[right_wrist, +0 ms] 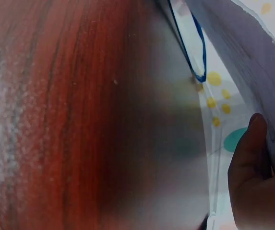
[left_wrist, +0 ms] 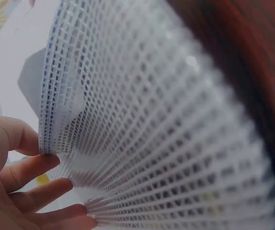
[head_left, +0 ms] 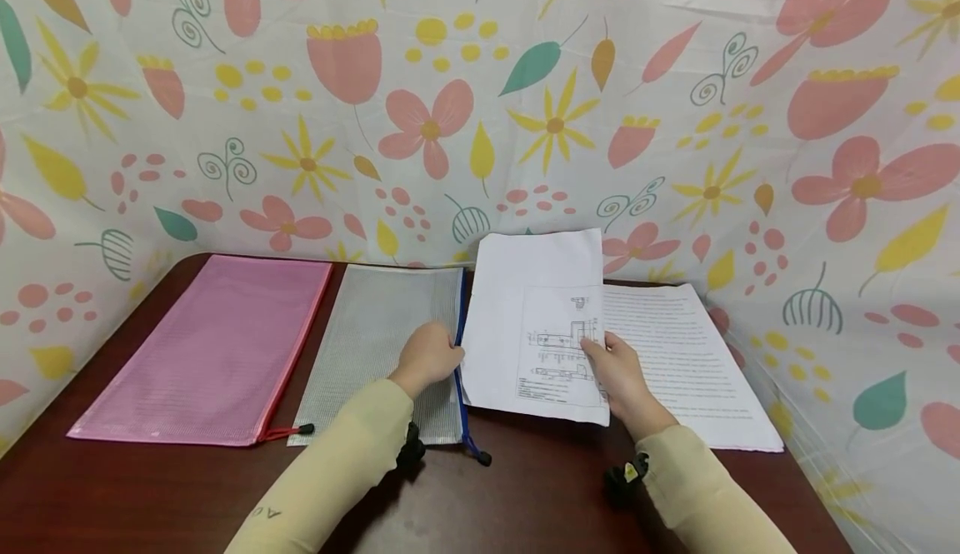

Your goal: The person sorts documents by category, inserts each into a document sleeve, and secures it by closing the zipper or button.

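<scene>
My left hand [head_left: 429,358] pinches the blue-zippered edge of a white mesh zipper pouch [head_left: 375,321] between thumb and index finger; the other fingers lie along the mesh [left_wrist: 151,120] in the left wrist view. In the right wrist view the pouch's blue rim [right_wrist: 203,60] stands parted at its mouth. Just right of it, my right hand [head_left: 621,375] grips white paper sheets [head_left: 498,312] by their right side, thumb on top. A technical drawing is printed on the top sheet. The sheets are raised and tilted, their left edge by the pouch's blue side.
A pink mesh pouch [head_left: 210,346] with a red zipper lies flat at the left of the dark wooden table [head_left: 510,504]. Printed text pages [head_left: 682,362] lie at the right, partly under the raised sheets. A flower-patterned cloth [head_left: 555,196] hangs behind the table.
</scene>
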`<state>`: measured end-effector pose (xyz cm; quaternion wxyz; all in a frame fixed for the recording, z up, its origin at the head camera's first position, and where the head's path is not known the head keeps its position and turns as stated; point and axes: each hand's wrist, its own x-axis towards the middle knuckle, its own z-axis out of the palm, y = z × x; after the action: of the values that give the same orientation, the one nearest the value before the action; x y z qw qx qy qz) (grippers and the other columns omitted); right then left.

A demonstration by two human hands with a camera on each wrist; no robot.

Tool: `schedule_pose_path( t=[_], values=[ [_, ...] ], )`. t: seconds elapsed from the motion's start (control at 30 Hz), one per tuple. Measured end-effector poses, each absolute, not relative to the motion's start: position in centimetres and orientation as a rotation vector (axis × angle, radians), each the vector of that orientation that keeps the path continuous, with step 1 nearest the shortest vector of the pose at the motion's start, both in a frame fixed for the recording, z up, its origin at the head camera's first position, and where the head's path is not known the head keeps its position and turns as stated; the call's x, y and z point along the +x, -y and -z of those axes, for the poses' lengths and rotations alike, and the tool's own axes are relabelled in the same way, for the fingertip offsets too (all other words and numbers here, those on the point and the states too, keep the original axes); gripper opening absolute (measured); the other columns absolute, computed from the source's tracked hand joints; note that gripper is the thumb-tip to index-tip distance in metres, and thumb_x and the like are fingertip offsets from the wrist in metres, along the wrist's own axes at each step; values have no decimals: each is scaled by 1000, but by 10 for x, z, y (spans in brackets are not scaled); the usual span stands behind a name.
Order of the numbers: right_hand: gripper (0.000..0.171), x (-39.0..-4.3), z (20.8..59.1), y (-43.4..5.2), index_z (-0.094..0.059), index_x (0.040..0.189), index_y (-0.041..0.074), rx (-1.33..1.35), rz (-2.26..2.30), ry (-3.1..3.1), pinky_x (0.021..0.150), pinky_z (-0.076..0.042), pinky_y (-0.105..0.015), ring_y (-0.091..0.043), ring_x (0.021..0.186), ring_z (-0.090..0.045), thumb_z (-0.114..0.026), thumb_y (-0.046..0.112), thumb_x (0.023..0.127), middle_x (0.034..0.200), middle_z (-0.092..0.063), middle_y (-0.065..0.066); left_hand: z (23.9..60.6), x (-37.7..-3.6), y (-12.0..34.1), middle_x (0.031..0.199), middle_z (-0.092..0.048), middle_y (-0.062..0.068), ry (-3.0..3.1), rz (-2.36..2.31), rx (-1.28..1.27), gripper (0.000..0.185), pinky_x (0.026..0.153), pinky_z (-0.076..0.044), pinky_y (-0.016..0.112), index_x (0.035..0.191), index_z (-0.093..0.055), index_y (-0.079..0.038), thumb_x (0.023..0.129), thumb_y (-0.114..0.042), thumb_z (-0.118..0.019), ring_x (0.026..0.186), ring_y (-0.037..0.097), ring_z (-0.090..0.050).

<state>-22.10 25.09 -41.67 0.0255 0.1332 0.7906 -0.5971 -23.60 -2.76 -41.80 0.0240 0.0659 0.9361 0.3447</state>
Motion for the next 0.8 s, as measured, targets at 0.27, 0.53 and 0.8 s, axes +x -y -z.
schedule_pose_path(
  t=[0.27, 0.53, 0.8],
  values=[
    [44, -224, 420, -245, -43, 136, -1, 380, 1843, -2448, 65, -54, -25, -6, 75, -63, -45, 24, 99, 114, -59, -16, 414, -237, 24, 61, -55, 1, -2954, -825, 337, 6, 45, -36, 23, 87, -63, -6, 87, -5, -57, 51, 11, -42],
    [44, -223, 422, -243, -43, 136, 0, 366, 1834, -2444, 65, -54, -25, -7, 75, -64, -45, 24, 100, 110, -61, -14, 413, -238, 28, 45, -24, -8, -2887, -793, 391, 48, 37, -21, 21, 46, -30, -16, 74, -11, -68, 42, 8, -23],
    [44, -225, 424, -244, -44, 135, 0, 376, 1824, -2427, 65, -54, -26, -7, 74, -63, -46, 25, 99, 108, -62, -12, 412, -239, 26, 90, -59, 11, -2806, -574, 489, 31, 63, -50, 31, 84, -60, 1, 67, -16, -80, 72, 19, -51]
  ],
)
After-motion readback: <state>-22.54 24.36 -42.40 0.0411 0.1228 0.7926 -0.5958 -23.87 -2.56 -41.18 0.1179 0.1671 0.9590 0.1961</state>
